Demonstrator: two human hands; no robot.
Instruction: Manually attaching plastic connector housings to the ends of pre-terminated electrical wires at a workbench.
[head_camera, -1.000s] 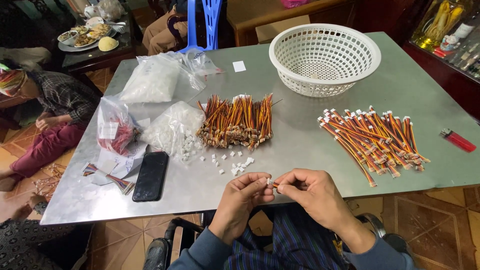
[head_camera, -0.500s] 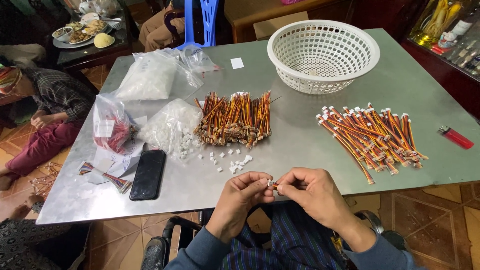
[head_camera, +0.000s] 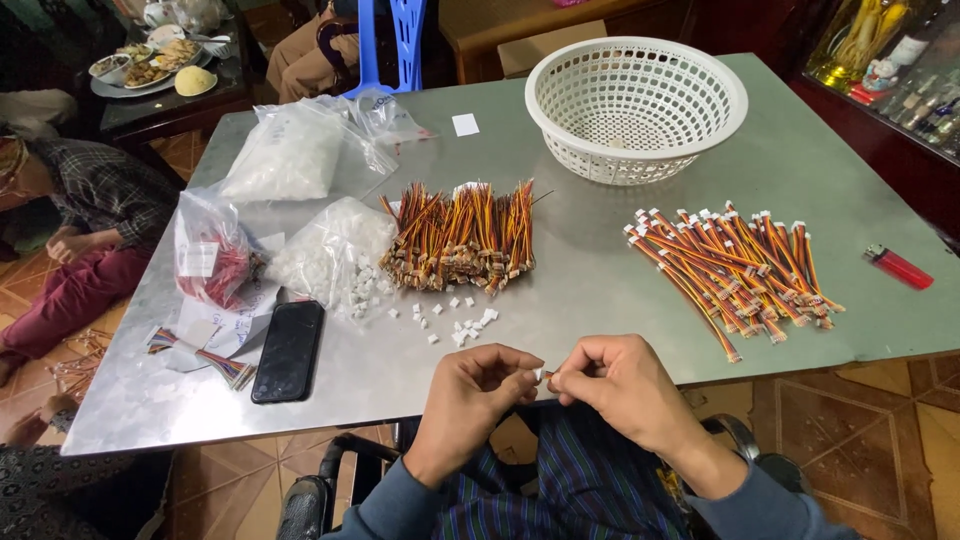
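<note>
Fingertips of your left hand (head_camera: 478, 390) and right hand (head_camera: 618, 385) pinch one tiny white connector (head_camera: 540, 376) at the counter (head_camera: 600, 290) edge; any slip likely drops it floorward.

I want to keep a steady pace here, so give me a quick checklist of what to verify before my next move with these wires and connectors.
1. Small white connector pinched between left hand and right hand: ok.
2. Wire seated in it: cannot tell, too small.
3. Loose white connectors close to the hands: ok.
4. Unfinished wire bundle in front: ok.
5. Finished wire pile on the table, not near the edge: ok.
6. White basket contents: cannot tell.
</note>
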